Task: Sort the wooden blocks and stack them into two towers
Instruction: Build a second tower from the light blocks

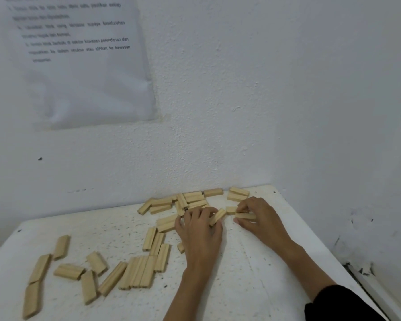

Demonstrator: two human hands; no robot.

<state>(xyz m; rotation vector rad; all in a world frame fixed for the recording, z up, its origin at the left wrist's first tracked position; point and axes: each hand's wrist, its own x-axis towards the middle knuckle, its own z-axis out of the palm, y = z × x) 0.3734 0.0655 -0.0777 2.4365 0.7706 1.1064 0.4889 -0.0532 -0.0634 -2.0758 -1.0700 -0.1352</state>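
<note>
Wooden blocks [137,272]: lay loose across the white table [252,286], thickest in a heap [190,201] against the wall [218,112]; no tower stood yet.
Left hand [200,230]: fingers curled round one tilted block [217,216], apparently lifted clear for sorting.
Right hand [258,216]: pinched a level block [245,215] along its length, likely to lay it square.
Small stack [238,194]: just beyond the right hand, probably a tower's base.

Block [180,248] part-hidden behind left hand [200,228]; sheet [90,77] text blurred.
</note>
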